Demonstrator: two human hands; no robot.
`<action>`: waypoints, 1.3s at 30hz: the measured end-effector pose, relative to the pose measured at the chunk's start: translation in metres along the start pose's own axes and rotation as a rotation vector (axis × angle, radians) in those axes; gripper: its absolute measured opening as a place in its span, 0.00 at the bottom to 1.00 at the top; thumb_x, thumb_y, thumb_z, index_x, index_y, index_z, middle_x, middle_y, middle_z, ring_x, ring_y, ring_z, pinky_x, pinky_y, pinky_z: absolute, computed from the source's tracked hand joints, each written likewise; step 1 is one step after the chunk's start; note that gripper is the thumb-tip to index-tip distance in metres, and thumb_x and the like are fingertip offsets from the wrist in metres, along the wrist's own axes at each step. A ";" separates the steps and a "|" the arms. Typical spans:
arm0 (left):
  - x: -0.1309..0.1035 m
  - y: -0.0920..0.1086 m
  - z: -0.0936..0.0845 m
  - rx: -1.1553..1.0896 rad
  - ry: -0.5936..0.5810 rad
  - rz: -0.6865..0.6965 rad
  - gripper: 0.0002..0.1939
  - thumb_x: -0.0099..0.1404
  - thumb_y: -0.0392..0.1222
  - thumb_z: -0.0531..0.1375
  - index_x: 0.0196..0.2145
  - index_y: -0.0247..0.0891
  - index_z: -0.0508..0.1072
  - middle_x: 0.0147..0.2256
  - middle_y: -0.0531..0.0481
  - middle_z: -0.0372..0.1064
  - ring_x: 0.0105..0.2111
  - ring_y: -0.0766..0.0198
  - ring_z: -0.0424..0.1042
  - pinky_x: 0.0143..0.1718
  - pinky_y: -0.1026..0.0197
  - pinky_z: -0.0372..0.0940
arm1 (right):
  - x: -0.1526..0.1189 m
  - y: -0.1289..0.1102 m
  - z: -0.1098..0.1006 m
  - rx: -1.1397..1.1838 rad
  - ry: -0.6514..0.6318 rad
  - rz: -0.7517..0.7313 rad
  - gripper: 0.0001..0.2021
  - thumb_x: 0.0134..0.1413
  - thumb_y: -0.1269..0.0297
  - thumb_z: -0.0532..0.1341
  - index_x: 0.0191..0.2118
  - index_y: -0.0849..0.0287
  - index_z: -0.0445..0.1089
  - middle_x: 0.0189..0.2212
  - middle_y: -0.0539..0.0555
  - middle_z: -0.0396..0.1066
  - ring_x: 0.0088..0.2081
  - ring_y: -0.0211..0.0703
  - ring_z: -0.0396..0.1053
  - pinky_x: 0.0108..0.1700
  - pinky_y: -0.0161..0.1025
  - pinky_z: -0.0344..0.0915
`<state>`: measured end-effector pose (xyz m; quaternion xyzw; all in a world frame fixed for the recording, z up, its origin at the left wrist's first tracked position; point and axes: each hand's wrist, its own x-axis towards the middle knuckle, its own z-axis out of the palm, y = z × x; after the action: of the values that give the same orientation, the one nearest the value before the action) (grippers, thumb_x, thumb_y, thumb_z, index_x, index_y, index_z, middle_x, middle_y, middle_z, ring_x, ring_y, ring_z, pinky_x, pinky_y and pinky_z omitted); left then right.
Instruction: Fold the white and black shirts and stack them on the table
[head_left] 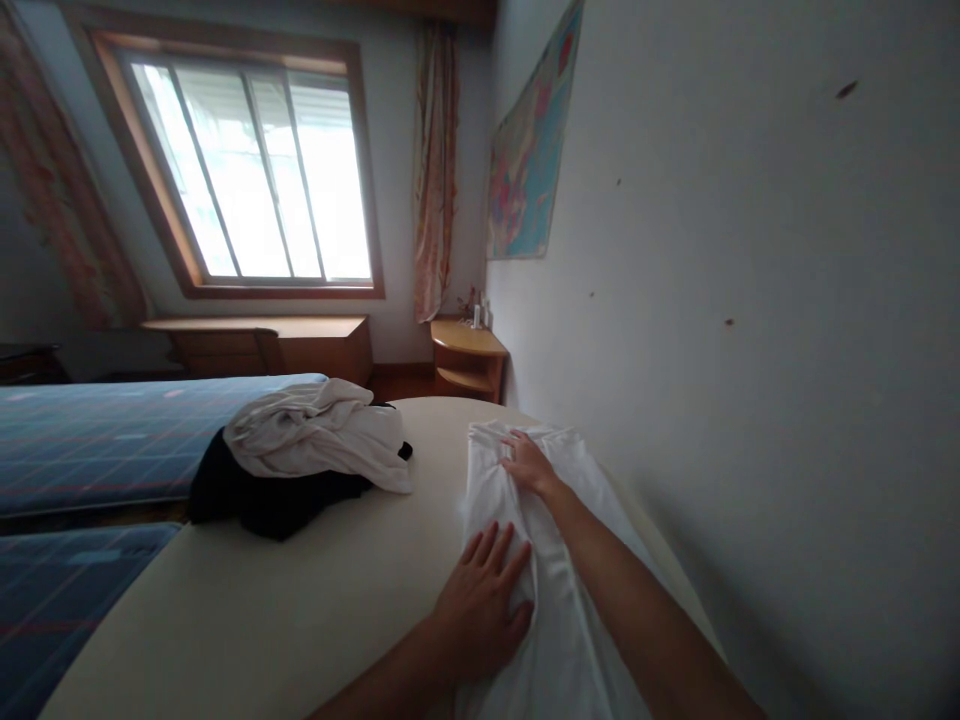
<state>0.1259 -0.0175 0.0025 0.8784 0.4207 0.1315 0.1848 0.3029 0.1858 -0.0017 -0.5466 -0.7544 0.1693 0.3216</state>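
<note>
A white garment (555, 590), perhaps trousers, lies lengthwise along the right side of a round cream table (322, 600). My left hand (484, 605) rests flat on its left part, the fingers stretched forward and the thumb out to the right. Farther up the cloth, close to its far end, my right hand (527, 462) touches the fabric with fingers spread toward the left. Creases run along the cloth between the two hands. The near end of the garment is cut off by the bottom of the picture.
A crumpled light grey garment (315, 430) lies over a black one (277, 505) on the table's far left. Beds with blue plaid covers (97, 440) stand to the left. The wall (750, 430) runs close on the right. Beyond are a corner shelf (469, 338) and a desk (315, 328).
</note>
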 end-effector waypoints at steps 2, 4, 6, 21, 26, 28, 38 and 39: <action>0.000 -0.001 -0.001 0.010 0.004 0.004 0.34 0.71 0.54 0.52 0.70 0.45 0.51 0.71 0.44 0.39 0.71 0.48 0.34 0.69 0.43 0.37 | -0.015 -0.002 -0.016 -0.028 -0.050 -0.050 0.23 0.50 0.65 0.65 0.54 0.58 0.75 0.63 0.59 0.63 0.65 0.56 0.57 0.68 0.51 0.49; -0.001 -0.003 -0.002 0.018 0.015 0.004 0.34 0.71 0.55 0.53 0.70 0.44 0.52 0.71 0.44 0.40 0.71 0.48 0.35 0.69 0.43 0.38 | -0.034 -0.002 -0.034 -0.049 -0.135 -0.113 0.20 0.51 0.57 0.66 0.52 0.52 0.76 0.60 0.55 0.68 0.63 0.53 0.60 0.68 0.50 0.49; -0.001 -0.005 -0.002 0.026 0.027 0.013 0.33 0.71 0.55 0.53 0.70 0.44 0.53 0.71 0.43 0.42 0.70 0.47 0.37 0.69 0.42 0.39 | -0.057 0.000 -0.051 -0.107 -0.265 -0.188 0.24 0.55 0.49 0.64 0.57 0.49 0.73 0.61 0.54 0.66 0.65 0.53 0.58 0.68 0.50 0.47; -0.012 -0.059 -0.021 0.184 0.022 -0.017 0.34 0.70 0.50 0.54 0.70 0.39 0.51 0.70 0.42 0.42 0.70 0.49 0.40 0.68 0.45 0.43 | -0.070 -0.026 -0.011 -0.265 -0.417 -0.205 0.36 0.59 0.34 0.53 0.69 0.41 0.52 0.71 0.55 0.44 0.71 0.64 0.36 0.67 0.65 0.29; -0.013 -0.090 -0.039 0.208 0.014 -0.050 0.33 0.71 0.49 0.53 0.69 0.37 0.52 0.70 0.41 0.42 0.70 0.50 0.41 0.68 0.46 0.43 | -0.042 -0.042 0.012 -0.241 -0.402 -0.217 0.36 0.59 0.34 0.53 0.68 0.43 0.55 0.71 0.55 0.46 0.71 0.62 0.37 0.67 0.63 0.29; -0.012 -0.098 -0.045 0.210 -0.001 -0.071 0.34 0.71 0.49 0.53 0.69 0.37 0.52 0.70 0.40 0.42 0.70 0.50 0.41 0.68 0.46 0.43 | -0.033 -0.045 0.018 -0.228 -0.393 -0.228 0.36 0.59 0.34 0.52 0.68 0.44 0.56 0.71 0.55 0.47 0.71 0.61 0.39 0.68 0.63 0.29; -0.008 -0.086 -0.039 0.142 0.187 -0.113 0.25 0.75 0.53 0.48 0.62 0.38 0.64 0.67 0.40 0.54 0.69 0.48 0.48 0.66 0.41 0.48 | -0.005 -0.045 0.029 -0.163 -0.319 -0.154 0.25 0.65 0.43 0.53 0.61 0.45 0.67 0.66 0.51 0.58 0.69 0.54 0.48 0.68 0.58 0.36; -0.009 -0.082 -0.040 0.129 0.209 -0.123 0.23 0.73 0.53 0.50 0.58 0.37 0.68 0.65 0.40 0.58 0.68 0.47 0.51 0.66 0.41 0.49 | -0.002 -0.048 0.033 -0.177 -0.292 -0.114 0.23 0.65 0.45 0.52 0.60 0.46 0.69 0.65 0.52 0.60 0.68 0.53 0.50 0.68 0.58 0.39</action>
<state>0.0485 0.0318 0.0021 0.8424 0.4984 0.1835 0.0910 0.2468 0.1702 0.0032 -0.4986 -0.8349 0.1612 0.1683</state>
